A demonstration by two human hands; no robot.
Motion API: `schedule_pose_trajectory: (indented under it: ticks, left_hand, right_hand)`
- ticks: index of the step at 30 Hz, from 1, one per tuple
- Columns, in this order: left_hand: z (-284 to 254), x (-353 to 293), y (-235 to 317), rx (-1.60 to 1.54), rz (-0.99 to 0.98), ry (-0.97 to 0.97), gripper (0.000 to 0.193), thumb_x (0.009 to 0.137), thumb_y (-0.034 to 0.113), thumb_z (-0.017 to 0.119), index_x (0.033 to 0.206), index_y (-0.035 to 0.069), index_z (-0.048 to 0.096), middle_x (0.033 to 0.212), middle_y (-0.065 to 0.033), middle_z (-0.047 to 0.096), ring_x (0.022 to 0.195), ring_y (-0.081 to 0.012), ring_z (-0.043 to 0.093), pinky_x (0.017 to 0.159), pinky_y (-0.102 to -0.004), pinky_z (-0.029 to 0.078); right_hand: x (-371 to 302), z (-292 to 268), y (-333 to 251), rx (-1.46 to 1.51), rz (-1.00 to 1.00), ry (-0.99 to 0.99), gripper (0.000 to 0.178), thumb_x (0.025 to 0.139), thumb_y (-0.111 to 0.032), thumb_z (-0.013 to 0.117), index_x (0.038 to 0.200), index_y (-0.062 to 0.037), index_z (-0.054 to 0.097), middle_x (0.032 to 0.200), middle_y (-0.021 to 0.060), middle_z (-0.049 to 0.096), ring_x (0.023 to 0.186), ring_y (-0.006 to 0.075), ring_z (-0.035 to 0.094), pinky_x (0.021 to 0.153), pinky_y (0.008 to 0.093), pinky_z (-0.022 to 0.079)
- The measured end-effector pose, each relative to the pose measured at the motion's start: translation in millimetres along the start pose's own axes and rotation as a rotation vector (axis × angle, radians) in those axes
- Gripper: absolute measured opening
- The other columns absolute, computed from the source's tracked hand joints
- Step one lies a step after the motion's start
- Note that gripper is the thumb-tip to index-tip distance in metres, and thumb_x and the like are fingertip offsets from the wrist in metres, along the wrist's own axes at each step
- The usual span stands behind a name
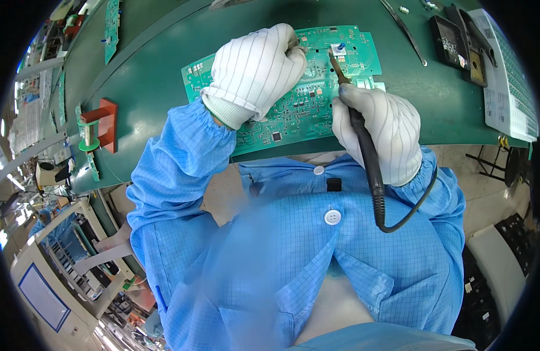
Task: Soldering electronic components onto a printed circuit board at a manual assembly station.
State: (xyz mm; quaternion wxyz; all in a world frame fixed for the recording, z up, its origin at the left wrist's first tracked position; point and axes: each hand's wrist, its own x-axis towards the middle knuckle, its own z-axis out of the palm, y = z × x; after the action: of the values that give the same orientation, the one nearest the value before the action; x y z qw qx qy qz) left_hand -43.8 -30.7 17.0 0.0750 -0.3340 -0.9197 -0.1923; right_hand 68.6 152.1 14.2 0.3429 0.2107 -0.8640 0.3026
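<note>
A large green circuit board (305, 111) lies at a slant on the green bench top, packed with small parts. My left hand (255, 70), in a white striped glove, rests over its upper left part with fingers curled in a pinch; anything between the fingertips is too small to make out. In my gloved right hand (381, 126) is a soldering iron (368, 158), gripped like a pen. Its tip points up to the board, just beside a white part with a blue knob (340, 48). Whether the tip touches the board, I cannot tell. The iron's cable loops down past my right sleeve.
A red stand (108, 126) with a spool of thin wire (89, 140) is on the left. Tweezers (407, 35) lie at the upper right, near a black iron holder tray (448, 44) and a white tray (504, 76). Another green board (111, 29) lies at the far left.
</note>
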Motion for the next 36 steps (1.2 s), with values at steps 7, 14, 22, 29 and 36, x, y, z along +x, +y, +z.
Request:
schedule_pose_trajectory:
  ticks: [7, 14, 22, 29, 36]
  left_hand:
    - [-1, -1, -3, -0.001, 0.018, -0.04, 0.018, 0.085, 0.022, 0.058, 0.087, 0.005, 0.063, 0.077, -0.0171, 0.068, 0.071, -0.0361, 0.067, 0.064, -0.0442, 0.056]
    - [7, -2, -6, -0.046, 0.069, -0.008, 0.017, 0.084, 0.021, 0.058, 0.088, 0.004, 0.062, 0.077, -0.0171, 0.067, 0.071, -0.036, 0.067, 0.065, -0.0438, 0.056]
    - [8, -6, -7, -0.03, 0.115, -0.014, 0.02, 0.084, 0.02, 0.058, 0.095, 0.004, 0.062, 0.079, -0.0188, 0.066, 0.074, -0.0361, 0.067, 0.066, -0.0443, 0.055]
    - [10, -4, -6, -0.037, 0.115, -0.035, 0.019, 0.089, 0.022, 0.056, 0.096, 0.007, 0.063, 0.081, -0.0185, 0.066, 0.075, -0.036, 0.067, 0.068, -0.0451, 0.055]
    - [6, -2, -5, -0.025, 0.126, -0.093, 0.021, 0.091, 0.024, 0.052, 0.101, 0.009, 0.064, 0.085, -0.0174, 0.068, 0.08, -0.0353, 0.068, 0.072, -0.045, 0.056]
  right_hand:
    - [-4, 3, 6, -0.103, -0.054, -0.158, 0.033, 0.079, -0.012, 0.072, 0.109, -0.0023, 0.063, 0.08, 0.0097, 0.061, 0.066, 0.024, 0.062, 0.056, 0.0343, 0.048]
    - [-9, 4, 7, -0.094, -0.046, -0.155, 0.03, 0.077, -0.006, 0.075, 0.104, -0.0017, 0.064, 0.078, 0.0091, 0.064, 0.062, 0.0226, 0.063, 0.055, 0.0327, 0.05]
    - [-9, 7, 2, -0.059, -0.016, -0.093, 0.033, 0.075, -0.007, 0.079, 0.104, -0.0007, 0.064, 0.076, 0.0084, 0.064, 0.062, 0.0227, 0.063, 0.054, 0.0326, 0.049]
    - [-8, 6, 4, -0.065, -0.038, -0.072, 0.033, 0.075, -0.007, 0.079, 0.104, -0.0012, 0.065, 0.078, 0.0081, 0.064, 0.063, 0.0219, 0.064, 0.056, 0.0313, 0.051]
    - [-11, 4, 3, -0.059, -0.024, -0.108, 0.036, 0.076, -0.008, 0.073, 0.11, 0.0001, 0.063, 0.08, 0.0074, 0.065, 0.066, 0.0225, 0.065, 0.058, 0.0317, 0.051]
